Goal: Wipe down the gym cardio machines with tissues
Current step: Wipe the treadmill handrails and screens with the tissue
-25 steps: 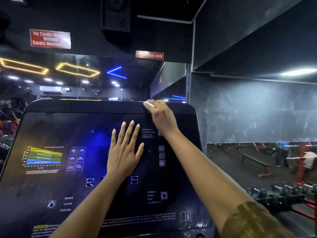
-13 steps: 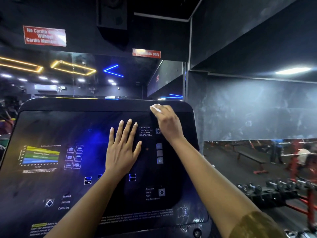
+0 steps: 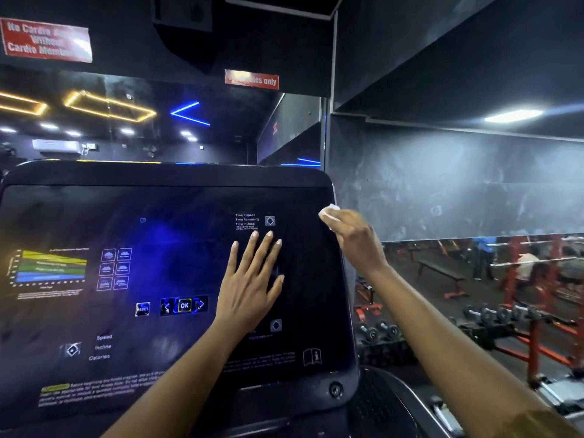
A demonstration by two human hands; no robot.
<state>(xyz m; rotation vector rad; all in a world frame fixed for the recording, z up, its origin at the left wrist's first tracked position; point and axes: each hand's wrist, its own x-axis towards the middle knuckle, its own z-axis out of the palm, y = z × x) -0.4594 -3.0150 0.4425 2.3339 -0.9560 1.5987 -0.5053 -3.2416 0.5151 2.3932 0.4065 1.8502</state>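
The console [image 3: 94,368] is a broad, dark, glossy panel tilted up toward the camera. A coloured graph [image 3: 50,267] is printed at its left and an OK button [image 3: 184,305] glows low in the middle. The small white lettering is mostly too blurred to read.

The left hand [image 3: 249,286] lies flat on the panel's right half, fingers straight and spread, holding nothing. Its forearm hides part of the fine print along the bottom. The right hand [image 3: 357,238] is at the console's right edge, near the upper corner, with its fingers pinched round a small white tissue [image 3: 328,213]. The tissue sits right at that edge, but I cannot tell whether it touches the rim.

The room is dim and black-walled. Above the console hang a large red sign [image 3: 47,41] and a smaller sign [image 3: 252,80] reading "only". Below them are yellow strip lights [image 3: 107,107], a blue light [image 3: 189,113] and an air conditioner [image 3: 57,146]. To the right is a scuffed grey wall [image 3: 458,191] under a white ceiling light [image 3: 513,115]. Lower down on that side are a bench [image 3: 442,273], red racks [image 3: 537,336] and a row of dumbbells [image 3: 493,314]. The right forearm crosses in front of the gym floor there.
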